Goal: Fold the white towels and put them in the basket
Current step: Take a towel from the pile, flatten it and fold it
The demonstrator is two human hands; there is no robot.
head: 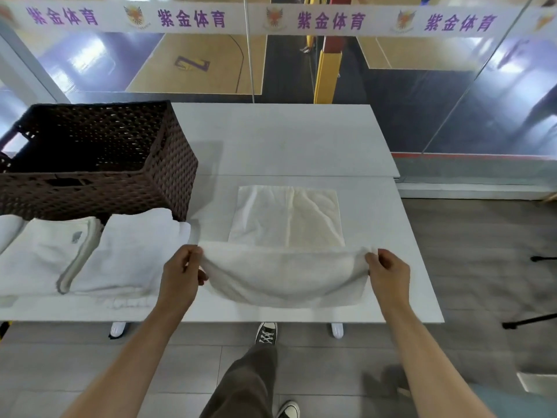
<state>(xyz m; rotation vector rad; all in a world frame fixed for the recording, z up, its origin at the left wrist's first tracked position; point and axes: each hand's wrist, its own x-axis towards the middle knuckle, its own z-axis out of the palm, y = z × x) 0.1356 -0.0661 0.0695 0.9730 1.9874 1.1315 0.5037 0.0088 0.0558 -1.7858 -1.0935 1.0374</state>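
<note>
Pinching with thumb and curled fingers, the left hand [180, 273] and the right hand [388, 273] each hold one near corner of a towel [286, 276] raised above the table [286, 140]. Between them the cloth sags in a loose curve. Its far part lies flat on the tabletop, straight ahead of the person. Just left of the left hand lies a pile [126, 251] of white towels. Behind the pile, at the table's left, stands the dark woven basket [174, 176], well apart from the held towel.
</note>
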